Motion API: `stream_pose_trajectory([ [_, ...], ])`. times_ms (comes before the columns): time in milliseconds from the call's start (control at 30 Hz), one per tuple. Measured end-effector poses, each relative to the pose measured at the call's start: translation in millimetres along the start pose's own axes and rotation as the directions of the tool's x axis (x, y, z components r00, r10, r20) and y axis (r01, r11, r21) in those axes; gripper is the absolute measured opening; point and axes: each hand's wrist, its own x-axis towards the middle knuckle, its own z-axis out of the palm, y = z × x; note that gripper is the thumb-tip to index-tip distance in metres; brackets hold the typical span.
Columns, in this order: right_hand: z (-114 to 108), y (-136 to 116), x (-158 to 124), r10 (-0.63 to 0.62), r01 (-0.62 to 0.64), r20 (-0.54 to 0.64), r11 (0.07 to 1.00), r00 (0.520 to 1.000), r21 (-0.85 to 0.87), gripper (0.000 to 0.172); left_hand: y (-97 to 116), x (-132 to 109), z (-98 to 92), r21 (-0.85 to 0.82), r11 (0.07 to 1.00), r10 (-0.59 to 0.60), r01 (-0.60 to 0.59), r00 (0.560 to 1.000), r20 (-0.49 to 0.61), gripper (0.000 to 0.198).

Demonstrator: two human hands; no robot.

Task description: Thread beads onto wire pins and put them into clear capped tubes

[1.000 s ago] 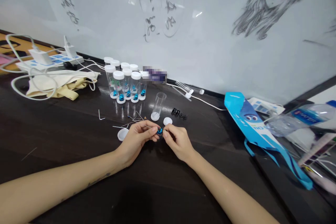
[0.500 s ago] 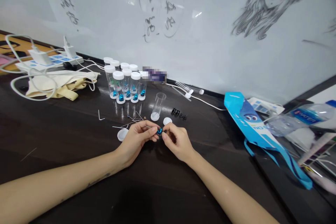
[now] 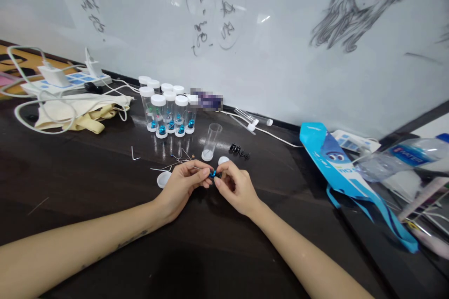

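A small shiny blue metal part (image 3: pixel 213 174) is held between the fingertips of both hands. My left hand (image 3: pixel 182 189) pinches it from the left, with a thin wire or rod showing along the fingers. From the right, my right hand (image 3: pixel 240 189) closes thumb and forefinger at the part's other end, where something dark shows; its kind is mostly hidden. Just beyond the hands stands an open clear tube (image 3: pixel 213 138) with a white base. One white cap (image 3: pixel 223 160) lies behind my right hand, another white cap (image 3: pixel 163 179) beside my left. Thin metal wires (image 3: pixel 181 155) lie behind my left hand.
Several capped tubes (image 3: pixel 158 112) with blue parts inside stand at the back. Small black pieces (image 3: pixel 239 151) and an L-shaped hex key (image 3: pixel 134 154) lie nearby. A cloth bag (image 3: pixel 84 110) and power strip (image 3: pixel 70 79) are left; a blue bag (image 3: pixel 326 159) and bottle (image 3: pixel 403 156) right.
The right thumb and forefinger have shifted slightly left, closer to the left fingertips. The left hand has hardly moved, and the blue part stays between the hands.
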Motion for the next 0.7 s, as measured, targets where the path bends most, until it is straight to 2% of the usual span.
stream_pose_trajectory([
  [133,0.3,0.2,0.3,-0.009,0.008,-0.017,0.999,1.0,-0.033,0.004,1.4,-0.5,1.6,0.01,1.0,0.001,0.0,1.0,-0.008,0.012],
  [433,-0.8,3.2,0.8,-0.011,0.012,0.013,0.997,1.0,-0.081,0.022,0.7,-1.1,2.1,0.017,1.0,0.004,-0.004,1.0,0.007,0.012],
  [567,-0.4,2.4,0.4,-0.001,0.002,0.005,1.0,1.0,-0.02,0.008,0.1,-0.2,0.3,-0.007,1.0,0.007,-0.007,1.0,0.0,0.009],
  [700,1.1,1.5,-0.3,-0.005,0.005,-0.005,1.0,1.0,-0.001,0.009,0.3,0.1,-0.2,-0.014,1.0,0.003,-0.003,1.0,0.014,0.008],
])
